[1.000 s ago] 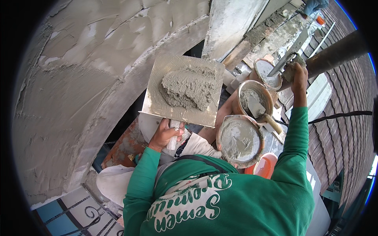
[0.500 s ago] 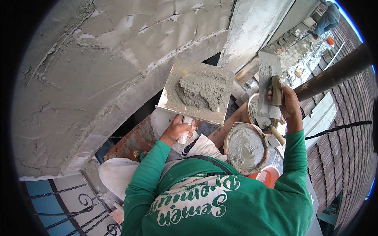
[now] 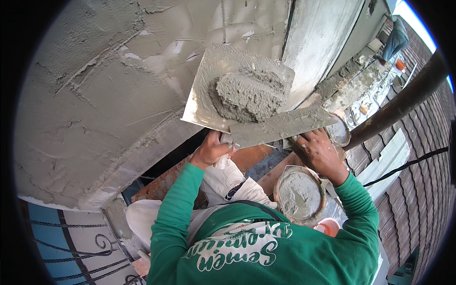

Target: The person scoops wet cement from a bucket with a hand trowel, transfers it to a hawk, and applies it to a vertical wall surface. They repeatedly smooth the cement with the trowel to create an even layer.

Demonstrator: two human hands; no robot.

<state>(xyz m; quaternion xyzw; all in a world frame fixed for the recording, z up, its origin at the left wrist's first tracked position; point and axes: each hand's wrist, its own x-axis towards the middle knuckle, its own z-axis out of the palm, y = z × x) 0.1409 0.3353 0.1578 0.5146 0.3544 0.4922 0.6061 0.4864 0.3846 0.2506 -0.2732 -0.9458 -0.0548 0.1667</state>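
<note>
My left hand (image 3: 213, 151) is closed on the pale handle of a square metal hawk (image 3: 197, 109), which is raised in front of me with a heap of grey mortar (image 3: 244, 95) on it. My right hand (image 3: 313, 152) grips a long flat steel trowel (image 3: 278, 127); its mortar-smeared blade lies across the near edge of the hawk, below the heap, and its handle is mostly hidden by my fingers. Behind and left of the hawk is a roughly plastered wall (image 3: 95, 95). A bucket of wet grey mix (image 3: 299, 194) stands below my right hand.
Another bucket (image 3: 338, 130) is partly hidden by the trowel. A red basin (image 3: 327, 227) sits near my right elbow. A dark pipe (image 3: 399, 99) and black cable run over roof tiles at right. Ironwork (image 3: 85, 247) is at lower left. A co-worker (image 3: 394, 38) crouches far upper right.
My right hand has brought the trowel down and leftward, turning its blade crosswise against the hawk. The hawk has risen slightly, and the view has shifted.
</note>
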